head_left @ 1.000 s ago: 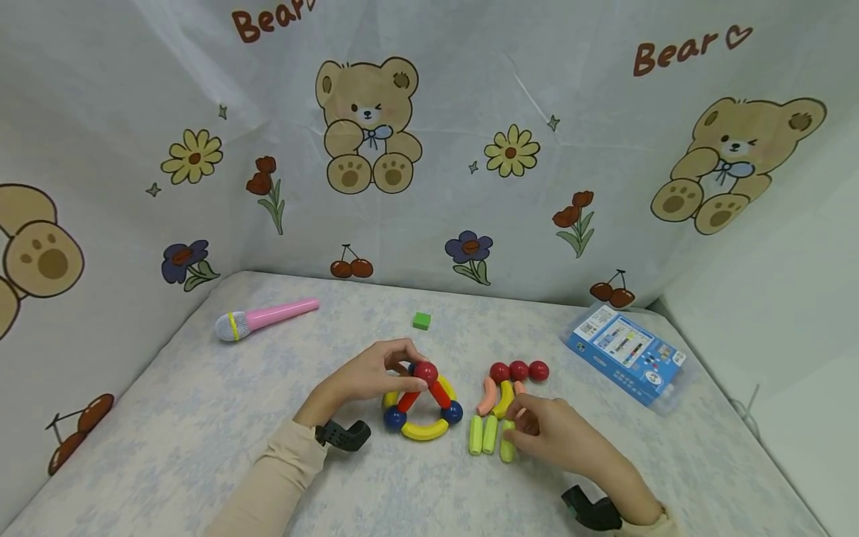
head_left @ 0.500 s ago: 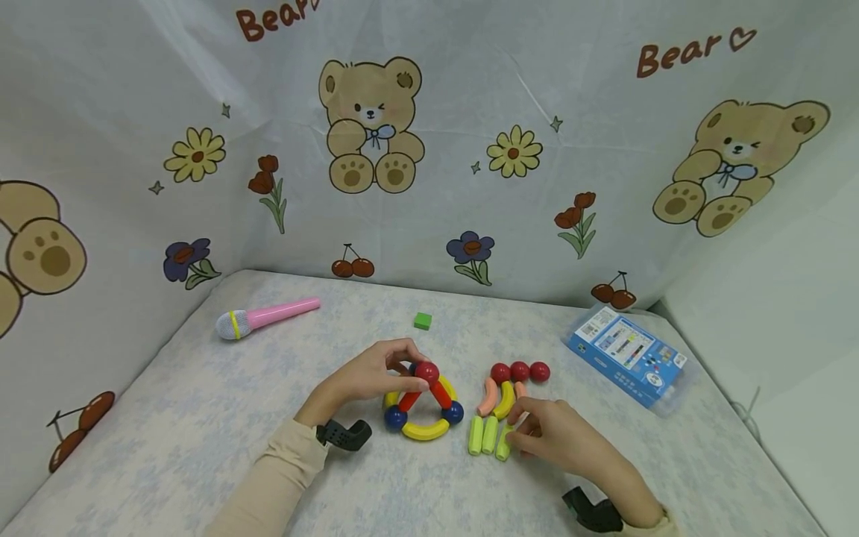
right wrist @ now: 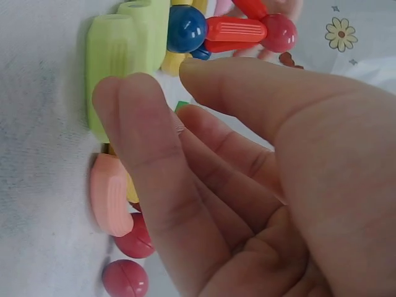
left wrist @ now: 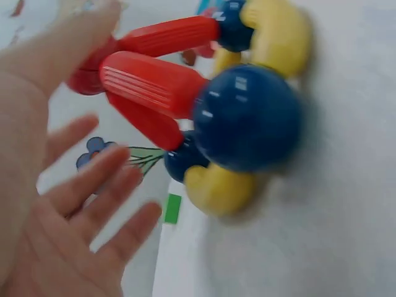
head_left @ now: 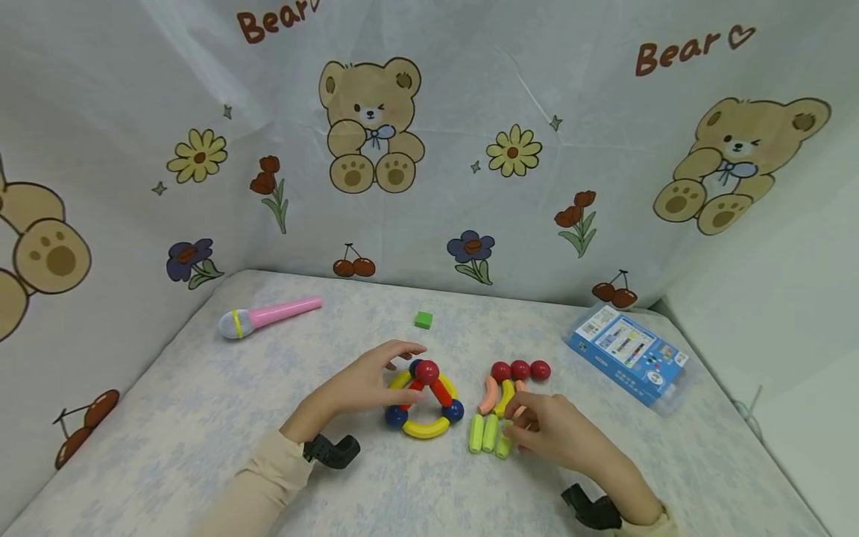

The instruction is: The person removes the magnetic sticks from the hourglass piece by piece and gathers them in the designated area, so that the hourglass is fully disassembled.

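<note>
A pyramid of magnetic building pieces stands on the table: a red ball [head_left: 427, 371] on top, red rods [head_left: 440, 393], blue balls [head_left: 453, 411] at the corners and yellow curved rods [head_left: 426, 429] as base. My left hand [head_left: 365, 382] is at its left side, fingers spread, thumb close by the top ball; the left wrist view shows nothing in its grasp. My right hand [head_left: 562, 432] hovers by the rightmost of several light green rods [head_left: 490, 434], partly covering it. In the right wrist view, index fingertip overlaps a green rod [right wrist: 111, 68] and the thumb is apart.
Behind the green rods lie pink curved rods [head_left: 488, 395], a yellow curved rod [head_left: 505, 399] and a row of red balls [head_left: 520, 371]. A blue box [head_left: 627, 354] lies at the back right, a green block [head_left: 423, 320] at the back, a pink toy microphone [head_left: 268, 315] back left.
My left hand has let go of the pyramid's top ball and spread its fingers, shifting slightly left. The rightmost green rod has been set closer to the others; my right hand's fingers have loosened.
</note>
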The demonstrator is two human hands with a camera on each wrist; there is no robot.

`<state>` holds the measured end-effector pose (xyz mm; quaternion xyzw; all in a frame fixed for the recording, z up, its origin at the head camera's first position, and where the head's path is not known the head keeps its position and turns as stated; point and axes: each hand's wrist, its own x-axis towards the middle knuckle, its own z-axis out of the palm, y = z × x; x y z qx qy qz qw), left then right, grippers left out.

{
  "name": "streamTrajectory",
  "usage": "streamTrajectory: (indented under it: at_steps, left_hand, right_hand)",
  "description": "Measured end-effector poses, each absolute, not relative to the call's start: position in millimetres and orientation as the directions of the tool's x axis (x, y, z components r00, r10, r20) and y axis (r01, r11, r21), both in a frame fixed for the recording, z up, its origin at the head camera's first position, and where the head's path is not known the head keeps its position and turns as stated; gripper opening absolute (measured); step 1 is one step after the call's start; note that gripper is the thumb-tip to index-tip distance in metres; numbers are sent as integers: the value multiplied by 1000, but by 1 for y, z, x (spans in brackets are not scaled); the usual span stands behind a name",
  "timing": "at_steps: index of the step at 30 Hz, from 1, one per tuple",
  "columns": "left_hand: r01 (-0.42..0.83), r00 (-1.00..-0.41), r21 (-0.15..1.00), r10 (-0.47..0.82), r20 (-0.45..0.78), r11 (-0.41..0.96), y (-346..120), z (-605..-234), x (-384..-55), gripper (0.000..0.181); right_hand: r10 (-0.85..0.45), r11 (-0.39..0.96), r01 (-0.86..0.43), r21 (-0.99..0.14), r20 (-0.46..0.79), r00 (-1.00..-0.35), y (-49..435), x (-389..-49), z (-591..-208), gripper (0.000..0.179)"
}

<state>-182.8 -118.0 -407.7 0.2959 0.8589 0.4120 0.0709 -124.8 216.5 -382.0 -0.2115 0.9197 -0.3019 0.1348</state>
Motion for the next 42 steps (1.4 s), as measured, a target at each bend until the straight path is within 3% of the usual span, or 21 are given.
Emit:
streamTrajectory:
  at_steps: [4, 7, 12, 16, 19, 23, 29, 42]
  left_hand:
    - [370, -880, 721, 469, 70, 586, -126, -417, -170, 76]
    - [316, -908, 727, 416, 46, 609, -131, -426, -163, 64]
    - [367, -882, 750, 463, 91, 550, -141, -435, -160, 23]
    - [372, -863, 783, 497, 94, 499, -148, -444, -158, 8]
    - [379, -853, 800, 510, 107, 465, -152, -449, -157, 8]
    - [412, -839, 799, 524, 146, 438, -155, -453, -156, 21]
    - [488, -809, 766, 546, 217, 419, -152, -455, -158, 36]
    - [522, -795, 732, 560, 231, 439, -152, -457, -159, 30]
  right_hand:
    - [-481, 722, -328, -610, -102, -871, 214, -125, -378, 18]
    - [-501, 709, -361, -606, -72, -862, 210, -126, -374, 18]
    - [-523, 693, -401, -599, -36, -851, 200, -128, -366, 19]
    - [-533, 685, -431, -587, 0, -846, 186, -131, -362, 17]
    - [-528, 676, -457, -578, 53, -848, 172, -133, -360, 19]
    - [-517, 644, -500, -579, 152, -842, 150, -135, -359, 29]
    - [-562, 573, -581, -578, 240, -792, 123, -138, -364, 42]
    - [-550, 567, -614, -549, 303, -778, 112, -138, -378, 41]
